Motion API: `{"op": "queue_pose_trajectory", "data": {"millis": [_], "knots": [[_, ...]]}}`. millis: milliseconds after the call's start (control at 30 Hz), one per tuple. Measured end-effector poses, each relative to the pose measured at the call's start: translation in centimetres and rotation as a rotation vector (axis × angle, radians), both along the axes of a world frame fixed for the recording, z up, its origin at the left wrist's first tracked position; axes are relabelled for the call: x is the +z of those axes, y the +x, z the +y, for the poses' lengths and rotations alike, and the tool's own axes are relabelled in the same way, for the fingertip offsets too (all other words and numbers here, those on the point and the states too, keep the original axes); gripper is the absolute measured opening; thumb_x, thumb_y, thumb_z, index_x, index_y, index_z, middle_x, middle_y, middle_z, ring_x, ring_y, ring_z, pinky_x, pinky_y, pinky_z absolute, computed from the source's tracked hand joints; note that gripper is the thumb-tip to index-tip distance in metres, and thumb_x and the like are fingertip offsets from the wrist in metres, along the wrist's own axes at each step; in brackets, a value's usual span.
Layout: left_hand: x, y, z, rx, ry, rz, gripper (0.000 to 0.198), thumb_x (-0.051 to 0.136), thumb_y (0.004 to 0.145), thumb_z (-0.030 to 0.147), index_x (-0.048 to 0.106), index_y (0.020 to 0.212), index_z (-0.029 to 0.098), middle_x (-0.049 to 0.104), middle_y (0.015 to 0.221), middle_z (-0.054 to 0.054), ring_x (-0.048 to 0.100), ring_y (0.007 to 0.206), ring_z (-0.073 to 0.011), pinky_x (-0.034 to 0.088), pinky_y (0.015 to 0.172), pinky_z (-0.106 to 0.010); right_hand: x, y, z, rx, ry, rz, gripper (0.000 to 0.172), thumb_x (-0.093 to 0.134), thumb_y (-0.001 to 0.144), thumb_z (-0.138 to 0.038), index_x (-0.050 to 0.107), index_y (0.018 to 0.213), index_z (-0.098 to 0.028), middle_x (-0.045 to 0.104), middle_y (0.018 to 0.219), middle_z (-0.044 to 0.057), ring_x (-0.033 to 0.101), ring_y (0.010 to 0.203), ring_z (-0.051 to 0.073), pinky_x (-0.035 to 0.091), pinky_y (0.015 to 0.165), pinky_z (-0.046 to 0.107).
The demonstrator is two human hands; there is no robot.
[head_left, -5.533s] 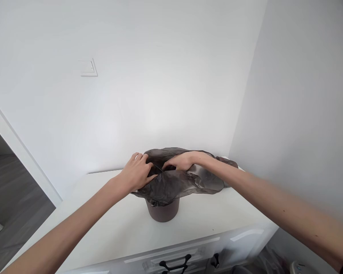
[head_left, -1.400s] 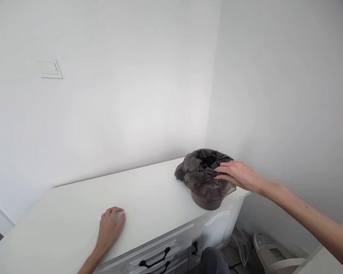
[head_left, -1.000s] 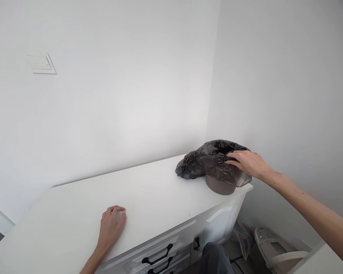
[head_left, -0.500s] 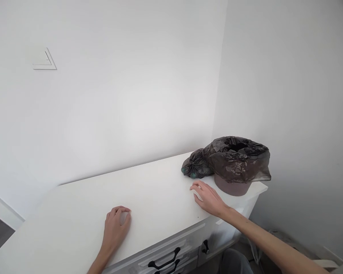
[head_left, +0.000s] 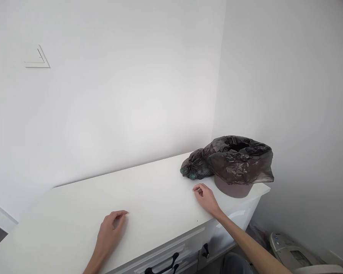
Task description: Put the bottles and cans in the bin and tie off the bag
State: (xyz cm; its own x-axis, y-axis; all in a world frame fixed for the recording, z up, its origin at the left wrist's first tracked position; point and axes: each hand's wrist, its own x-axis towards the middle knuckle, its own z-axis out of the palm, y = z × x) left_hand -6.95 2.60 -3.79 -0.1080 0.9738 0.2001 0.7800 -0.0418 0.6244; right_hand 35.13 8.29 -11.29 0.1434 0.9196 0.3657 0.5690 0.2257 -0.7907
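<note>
On the white cabinet top point(head_left: 148, 198), my left hand point(head_left: 111, 230) rests near the front left, its thumb and forefinger closed together at the tips. No object shows between them. My right hand point(head_left: 207, 198) is on the right part of the top, fingers curled and pinched against the thumb, with nothing visible in them. Just beyond it lies a knotted dark plastic bag point(head_left: 196, 165) with green showing through. Beside that bag stands a brownish bin point(head_left: 233, 188), lined with a black bag point(head_left: 240, 167) folded over its rim. Neither hand touches the bags or the bin.
White walls meet behind the cabinet, with a switch plate point(head_left: 37, 61) at the upper left. Black handles point(head_left: 163, 266) are on the cabinet front. At the lower right, a beige appliance point(head_left: 294, 253) and a grey rounded object point(head_left: 236, 263) show below the cabinet top.
My right hand's fingers have closed from a loosely open curl. My left hand sits slightly lower and farther left in view. The view has shifted a little, showing more of the beige appliance.
</note>
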Motion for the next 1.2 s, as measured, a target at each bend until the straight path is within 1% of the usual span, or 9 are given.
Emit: {"op": "queue_pose_trajectory", "data": {"millis": [167,500,567,667,800,900,967,1100,1200], "knots": [[0.5,0.6,-0.6,0.031,-0.015,-0.046,0.045,0.048,0.09,0.06,0.075,0.105,0.027,0.076,0.118,-0.006,0.068,0.113,-0.0305,0.054,0.096,-0.043,0.2,-0.1,-0.4,-0.007,0.004,0.028,0.018,0.046,0.084,-0.027,0.064,0.088,-0.023,0.071,0.095,0.005,0.066,0.075,0.02,0.052,0.076,0.035],[0.7,0.6,-1.3,0.012,0.015,-0.049,0.041,0.051,0.089,0.056,0.077,0.099,0.025,0.078,0.112,-0.007,0.071,0.106,-0.0316,0.056,0.091,-0.044,0.5,-0.5,-0.9,-0.011,0.024,0.025,0.019,0.046,0.086,-0.027,0.064,0.089,-0.023,0.069,0.097,0.006,0.066,0.076,0.021,0.053,0.077,0.038],[0.7,0.6,-1.3,0.01,0.018,-0.046,0.042,0.051,0.089,0.057,0.077,0.098,0.025,0.078,0.11,-0.008,0.071,0.104,-0.0315,0.057,0.09,-0.043,0.4,-0.5,-0.9,-0.009,0.027,0.019,0.02,0.046,0.086,-0.027,0.065,0.093,-0.023,0.067,0.104,0.007,0.066,0.074,0.02,0.054,0.079,0.04],[0.7,0.6,-1.3,0.012,0.01,-0.063,0.042,0.051,0.089,0.057,0.077,0.098,0.025,0.078,0.11,-0.007,0.071,0.104,-0.0309,0.056,0.091,-0.043,0.7,-0.2,-0.6,-0.01,0.049,0.004,0.025,0.047,0.087,-0.028,0.064,0.104,-0.022,0.061,0.122,0.011,0.066,0.071,0.019,0.055,0.077,0.041],[0.7,0.5,-1.3,0.011,-0.001,-0.082,0.043,0.051,0.09,0.057,0.077,0.1,0.025,0.078,0.111,-0.008,0.07,0.105,-0.0307,0.056,0.092,-0.043,2.4,0.4,1.0,-0.04,0.085,0.012,0.031,0.049,0.087,-0.03,0.063,0.113,-0.023,0.049,0.144,0.014,0.066,0.075,0.018,0.055,0.076,0.041],[0.7,0.4,-1.3,0.015,-0.004,-0.072,0.041,0.051,0.09,0.056,0.077,0.099,0.025,0.078,0.108,-0.008,0.071,0.103,-0.0304,0.056,0.09,-0.043,3.9,0.6,3.2,-0.027,0.043,0.112,0.036,0.055,0.082,-0.03,0.064,0.116,-0.022,0.043,0.153,0.015,0.065,0.074,0.015,0.055,0.08,0.04],[0.7,0.3,-1.3,0.018,-0.002,-0.063,0.04,0.052,0.089,0.055,0.078,0.097,0.026,0.078,0.105,-0.007,0.071,0.101,-0.0301,0.056,0.088,-0.042,4.5,0.4,4.7,-0.016,-0.001,0.18,0.037,0.059,0.077,-0.028,0.065,0.113,-0.02,0.045,0.152,0.017,0.064,0.07,0.014,0.055,0.078,0.038],[0.6,0.2,-1.3,0.008,0.017,-0.063,0.039,0.051,0.09,0.054,0.078,0.096,0.026,0.078,0.104,-0.007,0.071,0.099,-0.0296,0.056,0.088,-0.042,4.6,-1.1,6.5,0.029,-0.083,0.242,0.033,0.06,0.073,-0.029,0.066,0.104,-0.019,0.057,0.14,0.017,0.066,0.065,0.014,0.054,0.063,0.033],[0.4,0.3,-1.4,0.003,0.009,-0.069,0.041,0.05,0.092,0.055,0.077,0.097,0.025,0.078,0.106,-0.008,0.071,0.102,-0.0297,0.055,0.091,-0.043,4.0,-3.0,6.2,0.081,-0.117,0.274,0.031,0.058,0.075,-0.032,0.065,0.102,-0.02,0.07,0.111,0.01,0.067,0.066,0.017,0.052,0.06,0.031]]}}
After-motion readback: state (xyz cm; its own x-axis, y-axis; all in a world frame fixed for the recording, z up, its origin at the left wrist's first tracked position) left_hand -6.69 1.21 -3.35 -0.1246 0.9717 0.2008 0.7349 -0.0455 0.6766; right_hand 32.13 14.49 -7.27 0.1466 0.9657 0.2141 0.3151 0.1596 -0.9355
